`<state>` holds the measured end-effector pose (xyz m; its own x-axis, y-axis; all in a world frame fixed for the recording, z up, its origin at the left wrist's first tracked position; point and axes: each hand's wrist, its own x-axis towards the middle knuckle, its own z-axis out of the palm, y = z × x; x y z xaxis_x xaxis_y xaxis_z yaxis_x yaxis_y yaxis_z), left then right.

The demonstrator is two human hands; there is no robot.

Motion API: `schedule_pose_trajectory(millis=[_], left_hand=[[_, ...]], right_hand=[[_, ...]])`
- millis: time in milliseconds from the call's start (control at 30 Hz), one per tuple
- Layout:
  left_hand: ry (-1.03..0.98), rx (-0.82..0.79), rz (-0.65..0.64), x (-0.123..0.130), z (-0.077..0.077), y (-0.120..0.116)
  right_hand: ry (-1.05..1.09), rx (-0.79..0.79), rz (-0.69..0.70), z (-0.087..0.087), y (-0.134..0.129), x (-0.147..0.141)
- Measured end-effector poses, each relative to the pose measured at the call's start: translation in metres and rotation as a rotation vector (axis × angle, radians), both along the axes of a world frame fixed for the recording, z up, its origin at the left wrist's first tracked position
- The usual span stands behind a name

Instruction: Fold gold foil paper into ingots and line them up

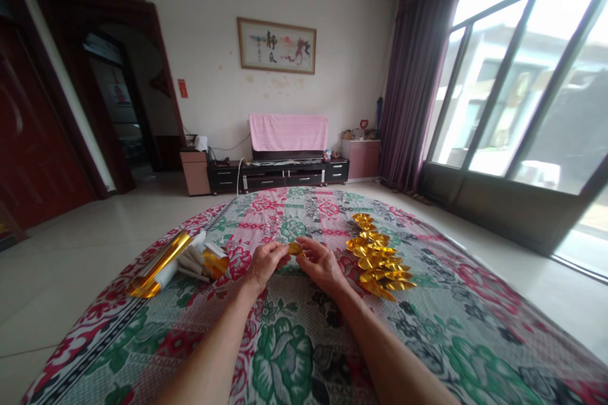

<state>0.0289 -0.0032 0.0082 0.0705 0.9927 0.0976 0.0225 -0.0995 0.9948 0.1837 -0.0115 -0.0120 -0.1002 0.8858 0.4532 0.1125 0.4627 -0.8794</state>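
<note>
Between my two hands, above the middle of the table, is a small piece of gold foil paper (pixel 295 248). My left hand (pixel 268 262) pinches its left side, with the fingers closed. My right hand (pixel 321 264) grips the other side between thumb and fingers. Just right of my right hand lies a pile of folded gold paper pieces (pixel 377 256) with pointed ends. Farther left are a roll of gold foil (pixel 166 259) and a bundle of white and gold paper pieces (pixel 206 261).
A flowered cloth (pixel 282 354) covers the round table. Beyond it stands a low black cabinet (pixel 285 178) with a pink towel (pixel 289 133) draped over something on top. Glass doors (pixel 513 95) and a purple curtain (pixel 408 88) are at the right.
</note>
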Motion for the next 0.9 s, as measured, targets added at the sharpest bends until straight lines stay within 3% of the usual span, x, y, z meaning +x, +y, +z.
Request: schedule_pose_trajectory(millis=[233, 567, 900], left_hand=[[-0.023, 0.006, -0.007, 0.0, 0.001, -0.001], [-0.128, 0.069, -0.114, -0.003, -0.006, 0.003], [-0.126, 0.047, -0.1, -0.003, -0.014, 0.008]], right_hand=[[-0.006, -0.024, 0.023, -0.01, 0.007, -0.001], [0.047, -0.172, 0.108, 0.019, -0.008, 0.004], [0.047, -0.218, 0.121, 0.023, -0.01, 0.004]])
